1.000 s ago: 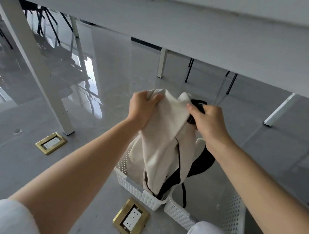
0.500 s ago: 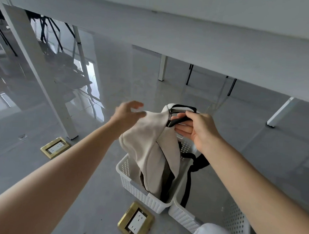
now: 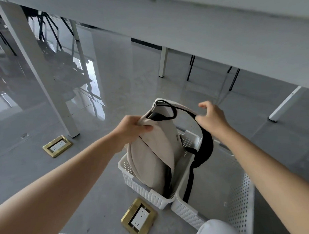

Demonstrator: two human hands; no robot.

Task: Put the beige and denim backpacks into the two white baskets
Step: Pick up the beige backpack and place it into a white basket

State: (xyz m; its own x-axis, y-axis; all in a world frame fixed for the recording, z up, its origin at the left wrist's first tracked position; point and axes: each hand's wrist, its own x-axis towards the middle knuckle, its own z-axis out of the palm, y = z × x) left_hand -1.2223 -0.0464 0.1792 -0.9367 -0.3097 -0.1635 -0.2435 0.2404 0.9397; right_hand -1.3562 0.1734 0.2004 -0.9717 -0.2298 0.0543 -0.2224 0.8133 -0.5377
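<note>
My left hand [image 3: 132, 128] is gripping the top of the beige backpack [image 3: 154, 157], while my right hand [image 3: 211, 118] is pinching its black strap [image 3: 204, 145], fingers closed on it. The backpack is standing upright in the left white basket [image 3: 140, 188], its strap draping over into the right basket [image 3: 242, 198] beside it.
</note>
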